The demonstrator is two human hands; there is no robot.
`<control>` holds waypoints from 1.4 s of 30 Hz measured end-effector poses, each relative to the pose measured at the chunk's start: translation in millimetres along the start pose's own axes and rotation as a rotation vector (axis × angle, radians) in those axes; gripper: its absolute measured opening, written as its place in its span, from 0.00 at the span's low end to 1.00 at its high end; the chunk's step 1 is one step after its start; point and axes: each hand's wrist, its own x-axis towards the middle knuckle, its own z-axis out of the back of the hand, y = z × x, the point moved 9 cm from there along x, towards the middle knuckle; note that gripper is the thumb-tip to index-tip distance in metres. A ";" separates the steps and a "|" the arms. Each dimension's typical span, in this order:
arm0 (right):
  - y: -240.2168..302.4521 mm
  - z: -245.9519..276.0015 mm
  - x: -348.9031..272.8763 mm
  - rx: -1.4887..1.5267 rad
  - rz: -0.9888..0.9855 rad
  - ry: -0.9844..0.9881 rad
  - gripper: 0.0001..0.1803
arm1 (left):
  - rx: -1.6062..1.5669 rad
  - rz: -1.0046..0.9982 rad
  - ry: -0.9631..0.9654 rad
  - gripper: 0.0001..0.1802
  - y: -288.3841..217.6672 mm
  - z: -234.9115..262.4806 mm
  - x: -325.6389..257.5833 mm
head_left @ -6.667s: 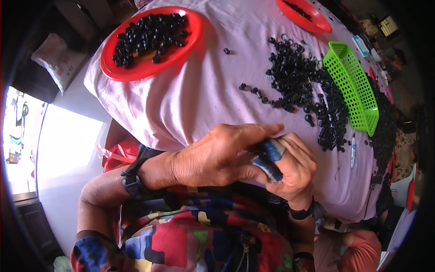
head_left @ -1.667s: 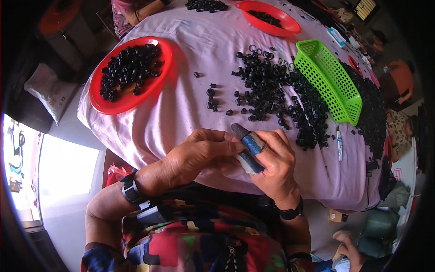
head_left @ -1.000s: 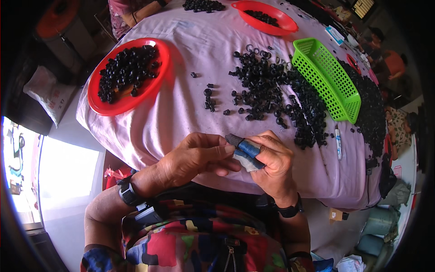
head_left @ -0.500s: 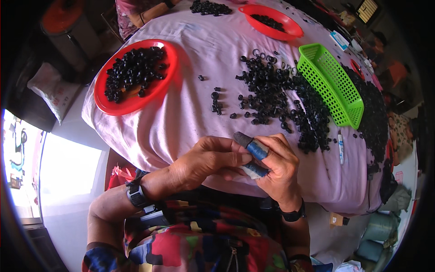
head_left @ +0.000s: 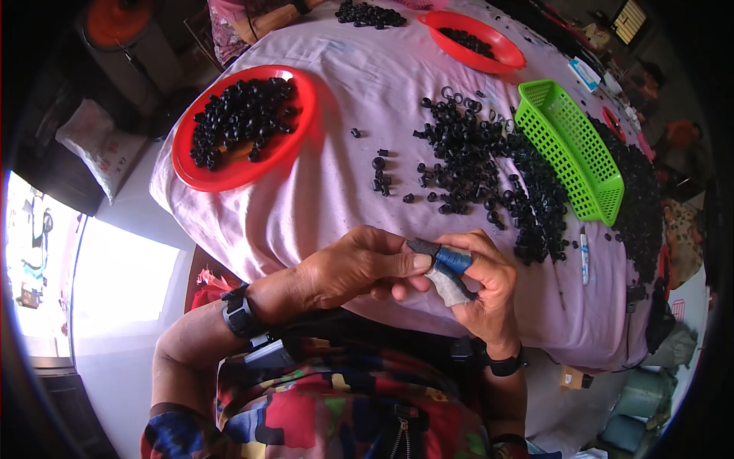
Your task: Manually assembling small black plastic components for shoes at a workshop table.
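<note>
My left hand (head_left: 355,264) and my right hand (head_left: 493,279) meet in front of me at the near edge of the cloth. The left thumb and fingers pinch together right against the right fingertips. Whatever lies between them is hidden or too small to name. On the right hand, a finger cover (head_left: 454,260), dark at the tip with a blue band, wraps one finger, and a greyish-white cover (head_left: 449,286) wraps the thumb. Beyond my hands spreads a loose heap of small black parts (head_left: 459,153), with a few stray ones to its left.
A red plate (head_left: 306,145) of black parts stands at left, a red bowl (head_left: 511,57) at the back. Right of the heap are a green basket (head_left: 573,157) and a pen (head_left: 585,256). Another person's arm (head_left: 267,23) rests at the far left. Pink cloth (head_left: 306,199) covers the table.
My right fingertips have closed in, so the dark finger cover now sits by my left thumb and more of the greyish thumb cover shows. The whole view has shifted slightly.
</note>
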 end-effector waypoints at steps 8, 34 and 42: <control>-16.5 15.3 -8.6 0.019 -0.126 -0.165 0.10 | 0.738 -0.561 -0.363 0.16 -72.9 23.0 -3.5; -15.1 14.3 -4.8 -0.113 -0.144 -0.183 0.11 | 0.265 -0.432 -0.217 0.14 -65.0 60.4 10.8; -14.5 17.7 -2.1 -0.153 -0.098 -0.182 0.12 | 0.455 -0.445 -0.283 0.16 -77.3 51.6 10.6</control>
